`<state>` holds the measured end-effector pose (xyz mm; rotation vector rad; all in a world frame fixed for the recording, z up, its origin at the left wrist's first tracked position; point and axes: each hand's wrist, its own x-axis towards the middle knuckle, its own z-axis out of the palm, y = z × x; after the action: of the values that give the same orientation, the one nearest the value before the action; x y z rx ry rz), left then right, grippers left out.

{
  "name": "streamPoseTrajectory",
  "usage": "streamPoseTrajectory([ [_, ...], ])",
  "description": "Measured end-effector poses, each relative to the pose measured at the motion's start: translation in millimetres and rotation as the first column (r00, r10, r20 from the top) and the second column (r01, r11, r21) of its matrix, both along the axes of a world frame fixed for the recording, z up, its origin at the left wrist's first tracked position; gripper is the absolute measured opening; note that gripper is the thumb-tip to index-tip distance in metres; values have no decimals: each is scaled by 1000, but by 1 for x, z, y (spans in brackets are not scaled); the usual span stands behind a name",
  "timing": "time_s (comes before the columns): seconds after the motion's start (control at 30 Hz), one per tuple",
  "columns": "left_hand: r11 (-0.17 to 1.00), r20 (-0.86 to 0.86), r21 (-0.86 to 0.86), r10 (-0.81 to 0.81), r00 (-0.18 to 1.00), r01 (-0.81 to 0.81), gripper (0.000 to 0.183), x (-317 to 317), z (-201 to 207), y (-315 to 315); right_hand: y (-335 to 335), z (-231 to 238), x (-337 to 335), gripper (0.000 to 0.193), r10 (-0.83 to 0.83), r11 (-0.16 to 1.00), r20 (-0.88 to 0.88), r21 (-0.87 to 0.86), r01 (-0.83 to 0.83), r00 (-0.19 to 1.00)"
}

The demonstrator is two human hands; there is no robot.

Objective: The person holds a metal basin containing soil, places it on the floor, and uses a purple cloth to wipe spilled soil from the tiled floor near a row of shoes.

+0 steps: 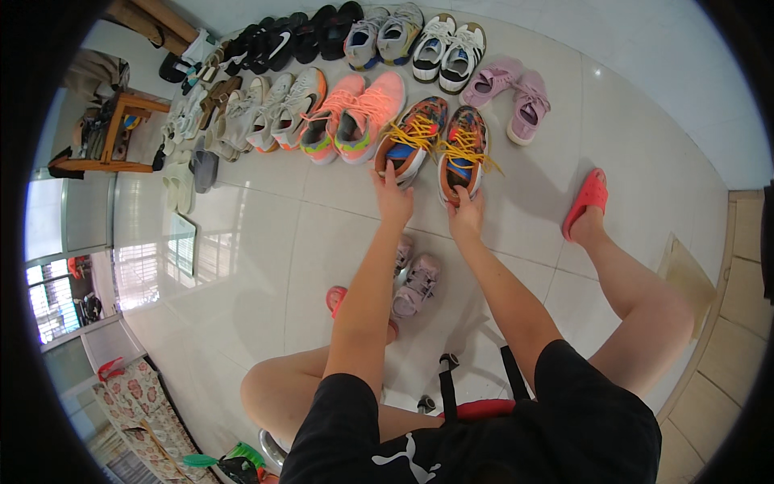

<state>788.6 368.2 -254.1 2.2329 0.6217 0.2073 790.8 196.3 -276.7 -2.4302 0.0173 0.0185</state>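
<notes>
left hand [393, 196] pinching the heel of the left yellow-laced sneaker [410, 139] | right hand [465, 214] gripping the heel of its twin, the right yellow-laced sneaker [463, 152] | both sit on the tile floor [266, 234] in my front shoe row, next to the coral sneakers [355, 121] | small lilac shoes [414, 282] under my arms

My left hand [393, 198] rests on the heel of the left sneaker [411, 139], my right hand [466, 214] on the heel of the right sneaker [463, 152]; the two stand side by side on the floor [266, 242]. Left of them sits another pair [355, 117], right of them a further pair [512, 93], and behind runs a second row of shoes [387, 36]. Between my forearms, nearer me, lies a small pair [413, 282], perhaps touching each other. A wooden stool [113, 133] stands far left.
</notes>
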Motion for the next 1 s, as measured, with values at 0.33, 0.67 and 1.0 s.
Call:
streamPoseTrajectory([
  [0.33, 991, -5, 38, -129, 992, 129, 80, -31, -7, -14, -12, -6, -9, 38, 75, 993, 129, 77, -85, 989],
  [0.67, 996, -4, -9, -85, 996, 85, 83, -42, -14, -18, -14, -21, -27, 36, 128, 984, 147, 108, -145, 981],
  [1.0, 996, 30, -27, -87, 996, 88, 85, -53, -12, -22, -13, -25, -76, 37, 160, 986, 187, 20, -167, 969],
])
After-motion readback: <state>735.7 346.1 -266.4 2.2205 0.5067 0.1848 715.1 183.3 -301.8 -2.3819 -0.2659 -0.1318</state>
